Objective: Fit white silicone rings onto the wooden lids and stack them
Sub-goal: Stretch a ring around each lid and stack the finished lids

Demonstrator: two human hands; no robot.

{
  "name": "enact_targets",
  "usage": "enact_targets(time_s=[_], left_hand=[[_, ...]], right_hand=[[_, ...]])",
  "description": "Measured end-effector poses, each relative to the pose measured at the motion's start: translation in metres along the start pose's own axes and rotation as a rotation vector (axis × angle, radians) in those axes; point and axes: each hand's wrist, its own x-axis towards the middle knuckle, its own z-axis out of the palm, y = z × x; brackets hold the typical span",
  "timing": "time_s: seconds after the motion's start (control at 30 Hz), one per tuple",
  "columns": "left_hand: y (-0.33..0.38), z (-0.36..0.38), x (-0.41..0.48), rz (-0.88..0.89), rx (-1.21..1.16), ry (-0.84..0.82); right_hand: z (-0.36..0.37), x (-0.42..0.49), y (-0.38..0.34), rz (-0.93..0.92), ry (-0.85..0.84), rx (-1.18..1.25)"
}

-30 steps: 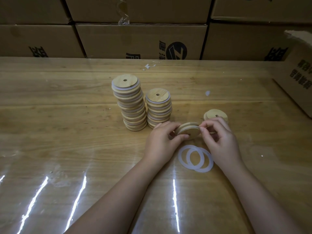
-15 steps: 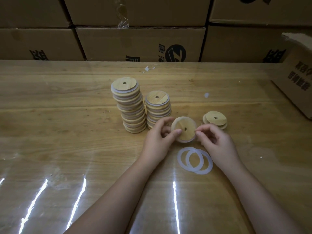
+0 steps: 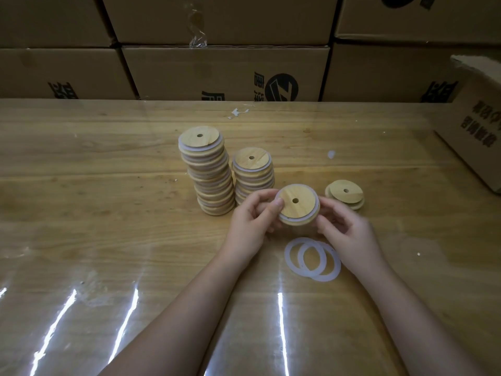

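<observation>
A round wooden lid (image 3: 296, 203) with a centre hole and a white ring around its rim is held above the table, face towards me. My left hand (image 3: 250, 217) grips its left edge with thumb and fingers. My right hand (image 3: 344, 226) pinches its right edge. Two white silicone rings (image 3: 311, 258) lie overlapping on the table just below the lid. A tall stack of ringed lids (image 3: 210, 172) and a shorter stack (image 3: 253, 173) stand behind my left hand. A small pile of bare lids (image 3: 345, 194) sits right of the held lid.
The wooden table (image 3: 108, 213) is covered with a shiny clear sheet. Cardboard boxes (image 3: 225, 71) line the far edge, and one more box (image 3: 477, 126) stands at the right. Small white scraps (image 3: 238, 112) lie near the back.
The lid has been tipped from edge-on to face towards me and raised slightly, with the white ring now showing around its rim. Both hands stayed on it.
</observation>
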Motion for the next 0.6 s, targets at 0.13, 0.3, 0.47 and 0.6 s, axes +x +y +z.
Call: enact_targets(time_s=[0.13, 0.3, 0.47, 0.6], left_hand=[[-0.0007, -0.0026, 0.0020, -0.009, -0.033, 0.034], [-0.0021, -0.0019, 0.0027, -0.008, -0.021, 0.012], [0.0003, -0.0014, -0.0002, -0.008, -0.008, -0.104], [0.0031, 0.0010, -0.0021, -0.030, -0.069, -0.171]], right_hand=[[0.0027, -0.0016, -0.0005, -0.002, -0.012, 0.069], [0.0021, 0.0003, 0.0009, 0.011, -0.025, 0.124], [-0.0003, 0.0019, 0.0012, 0.022, 0.004, 0.171], [-0.0001, 0.0017, -0.0006, 0.003, 0.013, 0.168]])
